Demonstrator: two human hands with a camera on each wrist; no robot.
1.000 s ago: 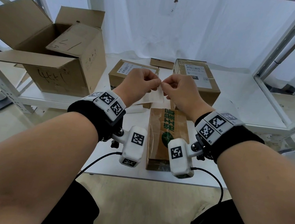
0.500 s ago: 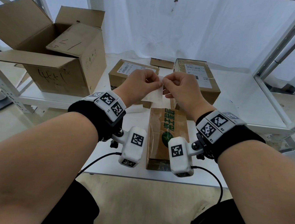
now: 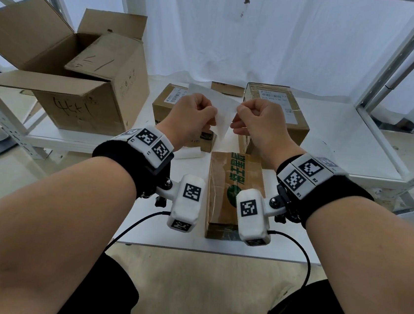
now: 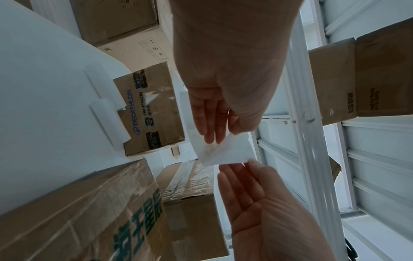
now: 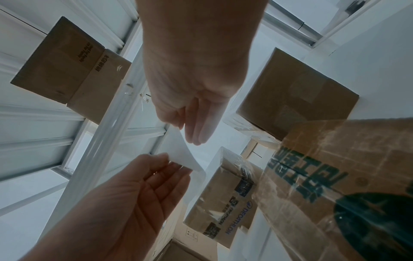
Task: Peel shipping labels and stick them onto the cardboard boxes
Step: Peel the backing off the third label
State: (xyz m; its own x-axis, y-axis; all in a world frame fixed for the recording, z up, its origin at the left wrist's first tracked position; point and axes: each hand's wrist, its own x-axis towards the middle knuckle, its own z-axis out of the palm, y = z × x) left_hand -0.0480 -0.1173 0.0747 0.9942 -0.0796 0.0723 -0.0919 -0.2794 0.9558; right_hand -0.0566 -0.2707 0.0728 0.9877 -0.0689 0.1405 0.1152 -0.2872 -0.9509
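Far to the left of the left hand (image 3: 192, 119) stands the large open cardboard box (image 3: 84, 91), its flaps up, with handwritten black marks on its front and on one flap that cannot be read. Beyond the right hand (image 3: 258, 122) sits a taped carton (image 3: 278, 113) with a printed white shipping label on top, barcode visible, text too small to read. Beyond and beneath the left hand is the Decathlon box (image 4: 152, 109), its blue "DECATHLON" name printed twice along the side beside dark printed patches, with another white label on top. Under both wrists, nearer the person, lies the brown box with green Chinese characters (image 3: 233, 185) and a round green logo, wrapped in glossy clear tape. Just below the left hand a curled white backing strip (image 4: 109, 121) rests on the white table (image 3: 343, 146).

Held in the air between the two hands is the shipping label (image 3: 222, 118): a plain white sheet, blank on the side seen, splitting into two layers at one corner. Each hand pinches one layer between thumb and fingertips, the remaining fingers lying loosely straight
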